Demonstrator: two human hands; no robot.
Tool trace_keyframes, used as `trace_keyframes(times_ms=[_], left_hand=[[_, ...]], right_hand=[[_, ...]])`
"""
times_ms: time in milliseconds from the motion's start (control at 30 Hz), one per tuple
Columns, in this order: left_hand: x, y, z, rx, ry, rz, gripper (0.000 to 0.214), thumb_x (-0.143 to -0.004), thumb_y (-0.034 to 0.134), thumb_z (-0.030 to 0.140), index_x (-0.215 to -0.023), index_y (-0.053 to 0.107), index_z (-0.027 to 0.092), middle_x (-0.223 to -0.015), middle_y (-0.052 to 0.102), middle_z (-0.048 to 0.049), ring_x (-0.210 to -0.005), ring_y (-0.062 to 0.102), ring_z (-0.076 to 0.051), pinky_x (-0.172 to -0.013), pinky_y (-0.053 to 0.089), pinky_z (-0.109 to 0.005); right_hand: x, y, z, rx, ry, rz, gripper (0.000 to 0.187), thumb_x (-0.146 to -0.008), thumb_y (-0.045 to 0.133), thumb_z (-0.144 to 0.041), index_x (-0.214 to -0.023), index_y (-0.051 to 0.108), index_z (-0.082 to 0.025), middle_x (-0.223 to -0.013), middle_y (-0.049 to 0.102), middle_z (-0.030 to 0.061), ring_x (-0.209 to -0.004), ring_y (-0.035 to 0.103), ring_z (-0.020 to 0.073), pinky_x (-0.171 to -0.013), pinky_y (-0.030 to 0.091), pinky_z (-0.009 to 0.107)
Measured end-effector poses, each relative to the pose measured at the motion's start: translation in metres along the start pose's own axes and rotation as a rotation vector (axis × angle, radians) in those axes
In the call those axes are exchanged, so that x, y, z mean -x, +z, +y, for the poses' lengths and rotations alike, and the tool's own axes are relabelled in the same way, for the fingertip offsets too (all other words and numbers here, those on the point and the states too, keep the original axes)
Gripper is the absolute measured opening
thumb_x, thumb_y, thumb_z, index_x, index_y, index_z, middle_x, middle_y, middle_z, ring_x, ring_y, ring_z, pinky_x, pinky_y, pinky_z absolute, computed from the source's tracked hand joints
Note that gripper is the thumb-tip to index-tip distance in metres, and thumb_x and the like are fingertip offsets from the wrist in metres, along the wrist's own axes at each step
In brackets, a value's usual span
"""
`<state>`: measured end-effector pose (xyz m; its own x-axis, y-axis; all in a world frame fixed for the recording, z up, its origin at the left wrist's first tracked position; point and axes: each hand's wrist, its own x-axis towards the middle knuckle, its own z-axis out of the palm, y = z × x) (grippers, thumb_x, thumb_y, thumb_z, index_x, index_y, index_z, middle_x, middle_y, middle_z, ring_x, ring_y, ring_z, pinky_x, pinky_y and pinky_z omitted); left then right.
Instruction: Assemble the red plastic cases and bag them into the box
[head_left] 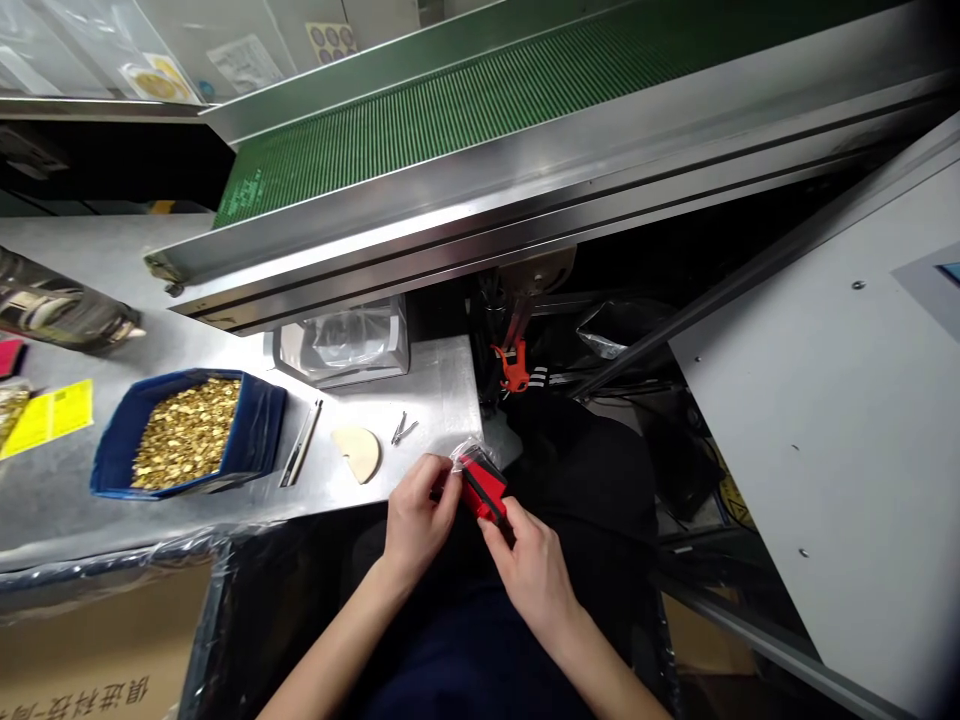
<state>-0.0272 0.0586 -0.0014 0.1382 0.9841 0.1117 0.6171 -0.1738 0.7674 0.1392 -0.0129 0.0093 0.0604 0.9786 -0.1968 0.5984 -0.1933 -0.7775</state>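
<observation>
Over my lap, just off the table's front edge, both hands meet at a small red and black item (484,485); its exact kind is unclear. Clear plastic film (469,450) covers its upper end. My left hand (420,510) pinches the film and the item's left side. My right hand (529,545) grips the lower right corner between thumb and fingers. On the table near my left hand lie a pale half-round wooden piece (360,452) and a small metal nail clipper (403,428).
A blue bin (259,420) holds many small gold-coloured metal parts. Beside it lies a utility knife (301,442). A clear plastic tray (337,345) sits partly under the green conveyor belt (375,125). A bottle (60,305) and yellow label (49,417) are at left; a white panel (847,380) slants at right.
</observation>
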Motion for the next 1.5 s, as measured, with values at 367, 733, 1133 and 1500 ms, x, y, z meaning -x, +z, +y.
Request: trace_keyframes(times_ms=[367,733,1133,1500], left_hand=[[0.014,-0.008,0.031,-0.075,0.416,-0.249,0.017,-0.096,0.051,0.013,-0.082,0.055,0.022,-0.076,0.060,-0.0034,-0.068,0.055,-0.018,-0.062,0.045,-0.029],[0.036,-0.014,0.059,0.269,0.275,-0.435,0.017,-0.100,0.045,0.013,-0.085,0.048,0.021,-0.077,0.053,0.0003,-0.068,0.049,-0.015,-0.063,0.037,-0.028],[0.024,-0.032,0.052,0.622,-0.309,-0.301,0.033,-0.107,0.045,0.042,-0.081,0.051,0.020,-0.072,0.047,0.0039,-0.066,0.041,-0.013,-0.062,0.034,-0.026],[0.017,-0.056,0.042,0.486,-0.333,-0.322,0.035,-0.104,0.044,0.045,-0.078,0.049,0.022,-0.067,0.050,0.0028,-0.063,0.047,-0.016,-0.063,0.037,-0.028]], right_hand=[[-0.007,-0.027,-0.016,-0.229,0.159,-0.059,0.019,-0.097,0.058,-0.034,-0.090,0.070,-0.022,-0.078,0.076,0.0043,-0.069,0.071,0.0212,-0.060,0.047,0.024],[-0.009,-0.017,-0.003,-0.705,0.199,-0.303,0.023,-0.096,0.066,-0.038,-0.098,0.075,-0.017,-0.084,0.075,0.0036,-0.079,0.070,0.0220,-0.071,0.052,0.028],[-0.014,-0.015,-0.010,0.048,-0.071,0.284,0.010,-0.101,0.051,-0.024,-0.092,0.055,-0.023,-0.088,0.061,0.0040,-0.083,0.060,0.0215,-0.076,0.048,0.032],[-0.031,-0.053,-0.010,0.000,0.112,-0.209,0.032,-0.103,0.052,-0.038,-0.077,0.062,-0.024,-0.064,0.065,-0.0033,-0.058,0.065,0.0148,-0.056,0.041,0.023]])
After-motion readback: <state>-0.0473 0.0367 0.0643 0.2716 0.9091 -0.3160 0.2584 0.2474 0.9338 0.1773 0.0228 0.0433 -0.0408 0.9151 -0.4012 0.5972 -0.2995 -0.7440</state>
